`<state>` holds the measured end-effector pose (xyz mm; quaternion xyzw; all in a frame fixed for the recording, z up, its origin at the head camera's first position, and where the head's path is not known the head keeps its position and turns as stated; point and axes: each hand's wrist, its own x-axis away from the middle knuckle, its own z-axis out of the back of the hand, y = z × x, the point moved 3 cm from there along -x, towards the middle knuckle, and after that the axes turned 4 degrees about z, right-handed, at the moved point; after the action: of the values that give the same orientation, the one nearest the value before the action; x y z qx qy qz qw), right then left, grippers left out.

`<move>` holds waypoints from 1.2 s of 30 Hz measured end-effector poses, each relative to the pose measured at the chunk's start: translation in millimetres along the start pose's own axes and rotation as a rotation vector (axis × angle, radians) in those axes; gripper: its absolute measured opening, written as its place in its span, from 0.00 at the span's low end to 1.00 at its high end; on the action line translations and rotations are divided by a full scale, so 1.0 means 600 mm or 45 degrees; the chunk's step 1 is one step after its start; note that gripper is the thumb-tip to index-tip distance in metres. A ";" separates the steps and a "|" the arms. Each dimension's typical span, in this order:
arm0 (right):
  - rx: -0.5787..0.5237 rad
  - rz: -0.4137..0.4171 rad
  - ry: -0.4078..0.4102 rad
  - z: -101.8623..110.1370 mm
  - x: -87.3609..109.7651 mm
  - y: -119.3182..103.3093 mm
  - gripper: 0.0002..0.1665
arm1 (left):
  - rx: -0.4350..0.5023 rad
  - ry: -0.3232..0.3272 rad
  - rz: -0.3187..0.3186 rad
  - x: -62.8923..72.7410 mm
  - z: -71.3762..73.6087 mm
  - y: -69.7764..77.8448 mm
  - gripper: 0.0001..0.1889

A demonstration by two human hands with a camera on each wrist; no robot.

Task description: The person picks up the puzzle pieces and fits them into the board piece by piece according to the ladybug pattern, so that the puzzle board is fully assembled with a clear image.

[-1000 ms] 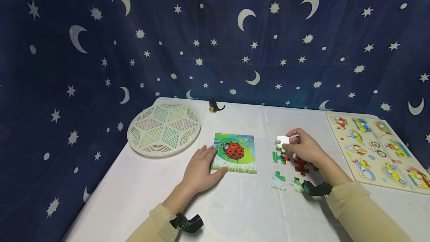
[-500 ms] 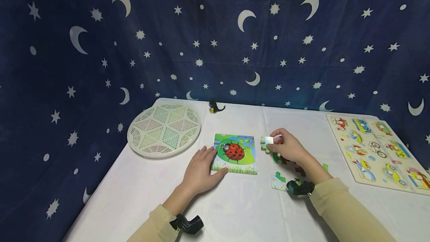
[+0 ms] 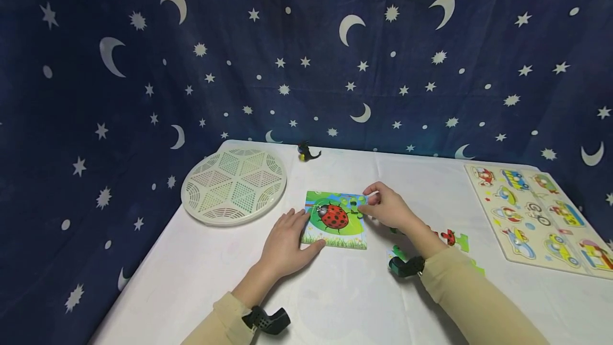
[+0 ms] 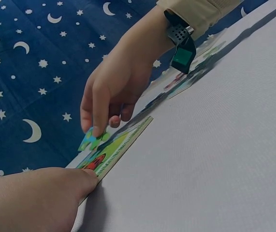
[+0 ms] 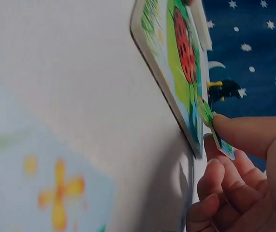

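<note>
Puzzle piece had moved left, over the far right corner of the ladybug board, perhaps for matching — your right hand pinched it; your left hand touched the left edge, fingers extended.

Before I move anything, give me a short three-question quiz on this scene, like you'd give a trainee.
1. Short answer: What is pinched in the right grip?
2. True or false: The left grip touches the ladybug board.
3. Multiple choice: In the head view, toward which side of the white table does the board of vehicle pictures lie? (a) left, (b) right, (c) the middle.

Key:
1. A puzzle piece.
2. True.
3. b
</note>
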<state>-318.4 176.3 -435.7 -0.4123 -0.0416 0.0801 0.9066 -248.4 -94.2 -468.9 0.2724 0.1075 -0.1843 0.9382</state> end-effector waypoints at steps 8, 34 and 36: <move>0.189 0.024 0.058 -0.024 -0.010 -0.017 0.23 | -0.002 0.013 -0.016 -0.001 -0.003 -0.001 0.39; 0.384 0.192 0.083 -0.032 -0.007 -0.026 0.13 | -0.013 0.012 -0.011 0.000 -0.001 -0.001 0.39; 0.346 0.192 0.079 -0.027 -0.005 -0.024 0.13 | -0.007 0.012 -0.015 -0.001 -0.001 -0.001 0.39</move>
<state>-317.2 154.4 -435.1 -0.2900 0.0287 0.1402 0.9463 -249.1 -94.2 -469.7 0.2699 0.1142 -0.1883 0.9374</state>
